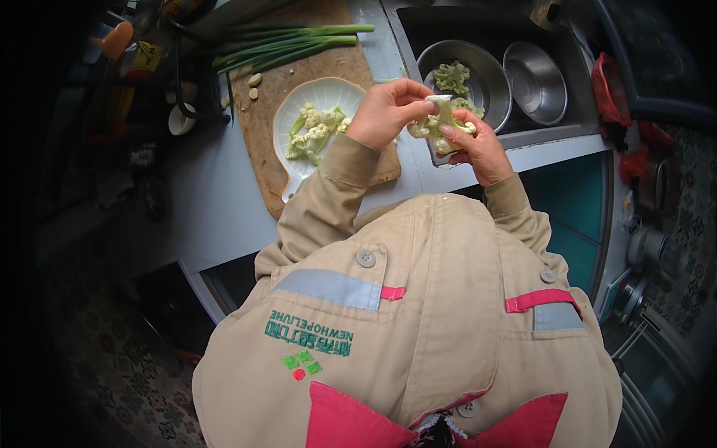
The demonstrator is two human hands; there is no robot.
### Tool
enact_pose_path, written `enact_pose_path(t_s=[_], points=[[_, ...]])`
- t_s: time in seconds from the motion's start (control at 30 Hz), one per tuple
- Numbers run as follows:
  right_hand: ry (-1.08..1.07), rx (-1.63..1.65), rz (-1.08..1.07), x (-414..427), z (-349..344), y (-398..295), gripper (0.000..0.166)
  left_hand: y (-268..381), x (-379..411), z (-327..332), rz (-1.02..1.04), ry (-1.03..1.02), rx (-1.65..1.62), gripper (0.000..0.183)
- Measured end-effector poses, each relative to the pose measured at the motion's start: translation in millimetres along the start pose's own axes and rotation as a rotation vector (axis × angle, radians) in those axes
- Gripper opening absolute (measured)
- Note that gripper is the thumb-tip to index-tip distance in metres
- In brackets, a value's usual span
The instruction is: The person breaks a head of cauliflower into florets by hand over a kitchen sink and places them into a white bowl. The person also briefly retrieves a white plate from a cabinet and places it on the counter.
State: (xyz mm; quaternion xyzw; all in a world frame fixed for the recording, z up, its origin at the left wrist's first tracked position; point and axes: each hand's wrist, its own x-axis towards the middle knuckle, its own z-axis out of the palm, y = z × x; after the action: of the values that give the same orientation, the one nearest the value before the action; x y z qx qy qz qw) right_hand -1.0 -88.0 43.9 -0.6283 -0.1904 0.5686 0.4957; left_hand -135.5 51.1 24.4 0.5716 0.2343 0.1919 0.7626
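Both hands hold one cauliflower piece (446,117) with a pale green stem, over the counter edge by the sink. My left hand (395,109) pinches its cut stem end between thumb and fingers. My right hand (479,145) grips the florets from the other side. Beyond them, a large steel basin (496,84) in the sink contains more cauliflower (451,77). To the left, a shell-shaped white plate (285,120) carries several florets (315,131). It rests on a wooden cutting board (255,145).
Scallions (291,45) lie across the board's far end, with garlic cloves (255,80) nearby. A smaller steel bowl (535,84) leans in the sink (526,137). A red plastic container (610,92) stands at its right. A white cup (181,119) is on the left.
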Motion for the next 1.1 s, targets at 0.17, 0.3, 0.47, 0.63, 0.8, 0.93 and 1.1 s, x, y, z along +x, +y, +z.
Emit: enact_pose_path(t_s=[0.17, 0.3, 0.47, 0.63, 0.8, 0.93, 1.1], points=[[0.017, -0.13, 0.028, -6, 2, -13, 0.03, 19, -12, 7, 0.345, 0.227, 1.022, 0.013], [-0.048, -0.173, 0.081, -7, -2, -21, 0.027, 8, -12, 2, 0.75, 0.279, 1.288, 0.013], [-0.152, -0.198, 0.135, -16, -19, -24, 0.028, 23, -24, -54, 0.83, -0.018, 1.417, 0.016], [-0.235, 0.051, 0.091, -7, -18, -13, 0.035, 27, -52, -109, 0.191, 0.136, 1.194, 0.019], [-0.4, 0.256, 0.143, 0, 3, -4, 0.037, -1, -51, -109, 0.462, 0.276, 1.333, 0.019], [-0.425, 0.311, 0.157, -2, 11, -3, 0.036, 29, -58, -43, 0.244, 0.213, 0.538, 0.019], [-0.431, 0.249, 0.158, -5, 17, -4, 0.042, 33, -43, 1, 0.087, 0.132, -0.111, 0.017]])
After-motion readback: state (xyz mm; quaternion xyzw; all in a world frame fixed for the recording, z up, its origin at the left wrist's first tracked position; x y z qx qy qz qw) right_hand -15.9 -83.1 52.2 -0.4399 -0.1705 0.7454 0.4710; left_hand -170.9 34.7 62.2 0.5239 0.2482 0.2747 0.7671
